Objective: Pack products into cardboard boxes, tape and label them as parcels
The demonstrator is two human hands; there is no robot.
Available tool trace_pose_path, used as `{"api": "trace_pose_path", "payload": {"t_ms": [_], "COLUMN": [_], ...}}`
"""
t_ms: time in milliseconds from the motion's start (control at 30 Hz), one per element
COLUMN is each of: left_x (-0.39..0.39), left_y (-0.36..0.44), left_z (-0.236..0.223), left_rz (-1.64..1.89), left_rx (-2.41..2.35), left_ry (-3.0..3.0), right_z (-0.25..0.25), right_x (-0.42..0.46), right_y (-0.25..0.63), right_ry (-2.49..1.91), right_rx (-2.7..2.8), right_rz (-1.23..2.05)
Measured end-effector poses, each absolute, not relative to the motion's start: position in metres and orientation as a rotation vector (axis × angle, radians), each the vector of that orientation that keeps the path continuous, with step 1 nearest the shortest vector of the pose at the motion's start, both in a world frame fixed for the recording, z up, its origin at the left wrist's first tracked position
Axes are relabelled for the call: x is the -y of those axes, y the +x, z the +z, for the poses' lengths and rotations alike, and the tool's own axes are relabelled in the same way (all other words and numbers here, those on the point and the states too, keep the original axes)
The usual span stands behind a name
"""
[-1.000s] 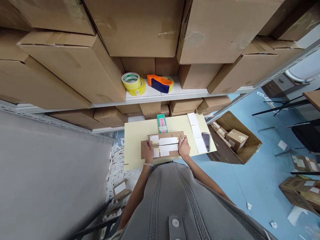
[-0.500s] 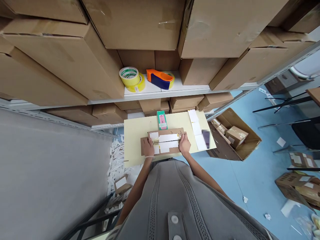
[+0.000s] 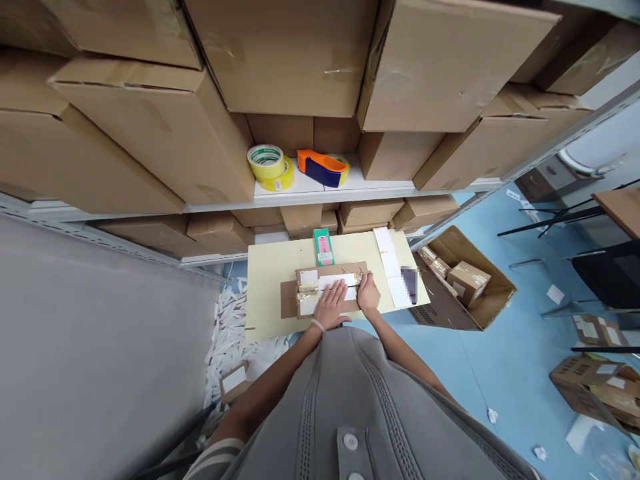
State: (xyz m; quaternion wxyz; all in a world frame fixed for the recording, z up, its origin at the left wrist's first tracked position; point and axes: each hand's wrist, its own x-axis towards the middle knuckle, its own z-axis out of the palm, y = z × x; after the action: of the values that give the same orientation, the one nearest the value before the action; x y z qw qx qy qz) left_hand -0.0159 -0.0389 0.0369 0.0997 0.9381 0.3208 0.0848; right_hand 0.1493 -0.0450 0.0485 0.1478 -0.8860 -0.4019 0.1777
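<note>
A flat cardboard box [image 3: 336,270] with white labels and shiny tape at both ends lies on the cream table [image 3: 264,267]. Flat on top of it, fingers stretched out over the label, rests my left hand [image 3: 330,307]. My right hand [image 3: 369,295] wraps around the box's right end. Just behind the box is a small green-and-pink package [image 3: 324,248]. To the right lie a strip of white labels [image 3: 388,261] and a dark, blurred-out flat object [image 3: 409,285].
On the shelf ahead are yellow tape rolls [image 3: 270,167] and an orange-and-blue tape dispenser [image 3: 323,168], with large cartons [image 3: 300,60] around and above. An open carton [image 3: 465,277] holding smaller boxes stands right of the table. White paper scraps [image 3: 233,327] cover the floor at left.
My left hand has moved from the box's left end to the middle of its top and flattened out there. My right hand stays at the right end. The view has shifted slightly.
</note>
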Motion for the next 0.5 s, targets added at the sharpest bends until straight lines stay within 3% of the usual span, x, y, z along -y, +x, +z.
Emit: {"api": "trace_pose_path", "payload": {"t_ms": [367, 500], "left_x": [0.032, 0.032], "left_y": [-0.015, -0.015], "left_z": [0.019, 0.017], "left_rz": [0.268, 0.291], "left_rx": [-1.006, -1.023], "left_ry": [2.81, 2.843], "right_z": [0.066, 0.101], "right_x": [0.042, 0.016], "right_y": [0.155, 0.158], "right_ry": [-2.611, -2.524], "right_rx": [1.237, 1.458], "right_rz": [0.57, 0.263]}}
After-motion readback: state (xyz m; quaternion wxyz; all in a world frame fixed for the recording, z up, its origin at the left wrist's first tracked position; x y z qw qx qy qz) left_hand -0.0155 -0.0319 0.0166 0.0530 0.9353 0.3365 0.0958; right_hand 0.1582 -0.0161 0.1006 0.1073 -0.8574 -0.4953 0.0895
